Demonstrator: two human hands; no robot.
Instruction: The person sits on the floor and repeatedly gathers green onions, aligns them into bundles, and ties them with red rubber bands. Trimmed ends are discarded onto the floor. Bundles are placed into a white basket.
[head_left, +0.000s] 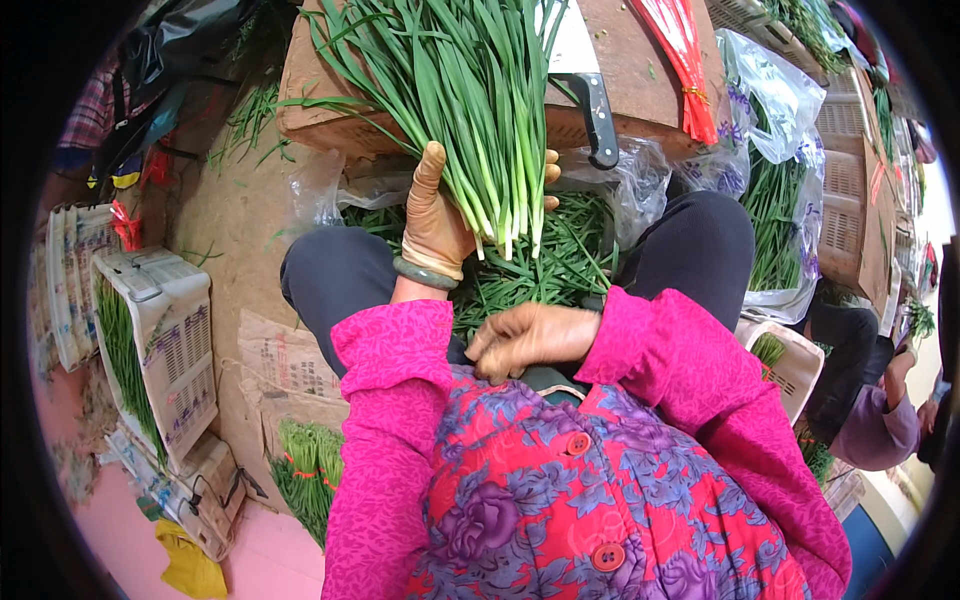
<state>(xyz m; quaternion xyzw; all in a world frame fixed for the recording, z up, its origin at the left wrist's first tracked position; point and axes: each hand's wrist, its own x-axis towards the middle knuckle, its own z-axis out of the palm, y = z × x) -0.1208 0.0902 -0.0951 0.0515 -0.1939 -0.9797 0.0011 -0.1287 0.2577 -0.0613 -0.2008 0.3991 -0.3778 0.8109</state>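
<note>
My left hand (437, 214), in a thin glove with a bangle at the wrist, holds a bunch of garlic chives (480, 127) near the pale cut ends, which point towards me. The leaves reach over the wooden board (637, 45). My right hand (529, 337) is blurred, close to my body near the waist, its fingers curled; whether it holds anything cannot be told. To the right of the bunch lies a cleaver with a black handle (596, 116). Red plastic ties (682, 67), bound in a bundle, lie on the board's right side. Loose green leaves (525, 289) fill the space between my knees.
At the left stands a white plastic crate (180, 360) with chives inside. Tied chive bunches (307, 465) lie by my left thigh. A clear plastic bag (780, 217) of chives is beyond my right knee. Another person's sleeve (876, 427) shows at the far right.
</note>
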